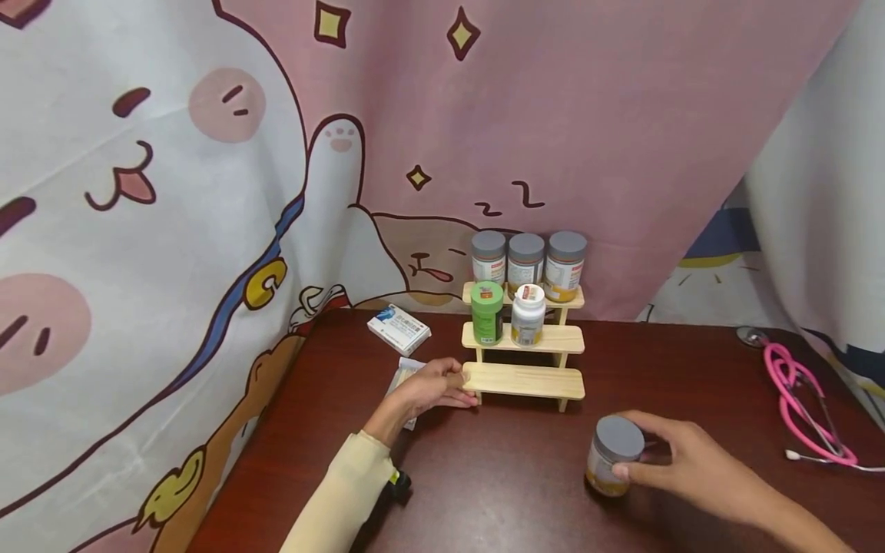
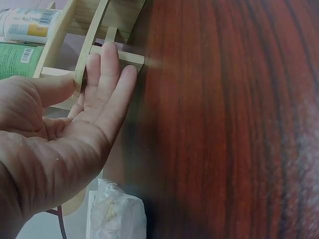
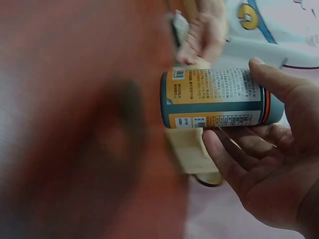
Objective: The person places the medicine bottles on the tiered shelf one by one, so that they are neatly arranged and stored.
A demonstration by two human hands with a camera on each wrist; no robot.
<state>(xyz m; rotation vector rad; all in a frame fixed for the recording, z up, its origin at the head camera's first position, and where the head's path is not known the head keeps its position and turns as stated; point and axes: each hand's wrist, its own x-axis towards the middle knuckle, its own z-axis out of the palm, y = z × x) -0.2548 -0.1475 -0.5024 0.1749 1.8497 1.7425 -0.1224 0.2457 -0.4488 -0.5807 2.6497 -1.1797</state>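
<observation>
My right hand (image 1: 681, 453) grips a grey-lidded supplement jar (image 1: 611, 457) with an orange and white label, upright over the table at the right front. In the right wrist view the thumb lies along one side of the jar (image 3: 214, 98) and fingers along the other. My left hand (image 1: 435, 385) pinches the left end of the bottom step of a three-tier wooden stand (image 1: 525, 380), thumb above and fingers below. On the stand's middle step are a green bottle (image 1: 487, 315) and a white bottle (image 1: 528, 316). Three grey-lidded jars (image 1: 525, 261) line the top step.
A white medicine box (image 1: 399, 330) lies left of the stand. A clear-wrapped packet (image 2: 117, 211) sits behind my left hand. At the far right is a pink stethoscope (image 1: 784, 384). A printed curtain (image 1: 588, 115) hangs behind the dark red table (image 1: 498, 476).
</observation>
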